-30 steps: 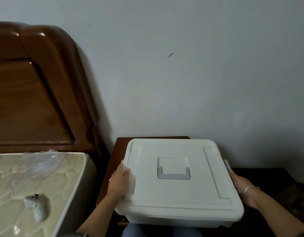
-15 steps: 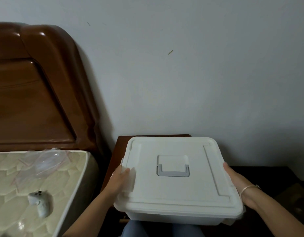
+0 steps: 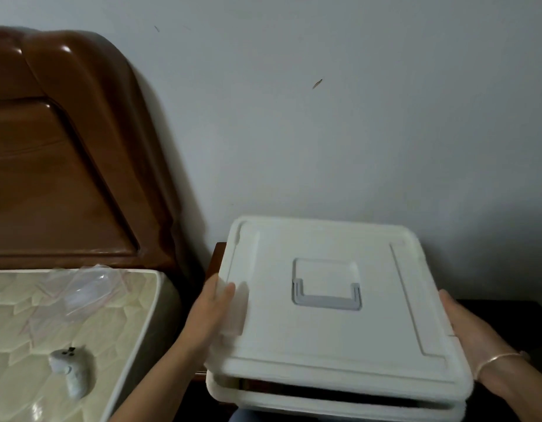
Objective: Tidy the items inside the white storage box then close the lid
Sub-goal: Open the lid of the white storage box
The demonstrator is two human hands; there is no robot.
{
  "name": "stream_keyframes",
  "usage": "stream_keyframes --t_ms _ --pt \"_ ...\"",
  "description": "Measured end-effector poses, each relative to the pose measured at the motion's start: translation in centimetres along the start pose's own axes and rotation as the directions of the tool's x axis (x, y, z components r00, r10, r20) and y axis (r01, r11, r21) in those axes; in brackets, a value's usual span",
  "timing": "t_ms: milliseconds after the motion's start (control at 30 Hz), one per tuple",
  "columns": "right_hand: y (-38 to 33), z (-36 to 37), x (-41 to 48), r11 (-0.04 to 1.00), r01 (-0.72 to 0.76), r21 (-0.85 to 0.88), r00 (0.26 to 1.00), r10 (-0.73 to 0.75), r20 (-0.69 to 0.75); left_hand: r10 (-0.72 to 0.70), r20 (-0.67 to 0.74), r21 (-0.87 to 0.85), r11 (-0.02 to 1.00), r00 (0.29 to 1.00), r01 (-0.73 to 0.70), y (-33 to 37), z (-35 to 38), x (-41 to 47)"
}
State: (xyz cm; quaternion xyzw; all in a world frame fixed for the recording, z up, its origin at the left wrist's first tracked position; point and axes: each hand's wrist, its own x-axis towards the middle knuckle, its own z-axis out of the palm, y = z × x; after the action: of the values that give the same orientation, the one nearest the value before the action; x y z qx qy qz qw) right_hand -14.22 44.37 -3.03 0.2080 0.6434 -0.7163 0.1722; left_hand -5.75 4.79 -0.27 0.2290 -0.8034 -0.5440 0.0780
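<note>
**Item 1. White storage box** (image 3: pixel 340 406): stood at lower centre, partly over a dark wooden nightstand (image 3: pixel 216 260), by the wall. Only its near rim showed.

**Item 2. Lid** (image 3: pixel 324 339): white, with a grey handle (image 3: pixel 326 296) folded flat in a recess at its middle. It lay over the box with its near edge raised, and a dark gap showed between the lid and the box rim (the contents could not be made out through it).

**Item 3. Left hand** (image 3: pixel 208 318): gripped the lid's left edge, thumb on top, remaining fingers out of sight beneath.

**Item 4. Right hand** (image 3: pixel 471 336): gripped the lid's right edge, thumb along the rim and fingers hidden under it. A thin bracelet (image 3: pixel 495 359) circled the wrist.

**Item 5. Surroundings**: a quilted mattress (image 3: pixel 35 315) lay to the left, below a glossy brown headboard (image 3: pixel 65 178). On the mattress lay a clear plastic bag (image 3: pixel 84 287) near the headboard and a small pale controller (image 3: pixel 70 373) nearer the camera, well apart from the bag.
</note>
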Motion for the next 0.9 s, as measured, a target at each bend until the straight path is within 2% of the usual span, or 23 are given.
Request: stream_keyframes --t_ms 67,133,200,267,367,467,700,900 --pt "-2.9 0.5 1.1 0.979 0.205 -0.016 0.979 -0.205 -0.002 0.089 -0.110 -0.056 0.994 0.990 -0.095 2.7 -0.4 2.0" --pt "-6.4 1.7 2.2 0.905 0.409 -0.121 0.908 -0.417 -0.048 0.175 -0.222 -0.066 0.979 0.959 -0.194 5.6 -0.5 4.7" --pt "-10.2 3.4 3.2 0.816 0.531 -0.227 0.823 -0.561 -0.089 0.212 -0.294 -0.086 0.965 0.932 -0.246 8.1 -0.4 7.7" --pt "-13.5 5.1 4.5 0.756 0.584 -0.297 0.772 -0.630 -0.087 0.210 -0.286 -0.140 0.956 0.935 -0.258 10.1 0.0 11.1" --pt "-16.7 7.1 7.3 0.697 0.620 -0.361 0.737 -0.675 -0.038 0.223 -0.202 -0.172 0.950 0.954 -0.259 11.3 0.9 16.2" --pt "-17.3 8.9 10.7 0.639 0.610 -0.468 0.713 -0.700 -0.025 0.199 -0.193 -0.135 0.965 0.961 -0.227 10.1 2.3 20.4" --pt "-12.9 10.6 19.0 0.673 0.507 -0.538 0.802 -0.597 0.009 0.049 -0.067 -0.045 0.998 0.997 -0.052 3.6 5.1 25.8" --pt "-9.9 11.2 24.0 0.661 0.471 -0.585 0.833 -0.552 0.047 0.005 -0.037 -0.030 1.000 0.999 -0.006 0.3 6.2 28.2"
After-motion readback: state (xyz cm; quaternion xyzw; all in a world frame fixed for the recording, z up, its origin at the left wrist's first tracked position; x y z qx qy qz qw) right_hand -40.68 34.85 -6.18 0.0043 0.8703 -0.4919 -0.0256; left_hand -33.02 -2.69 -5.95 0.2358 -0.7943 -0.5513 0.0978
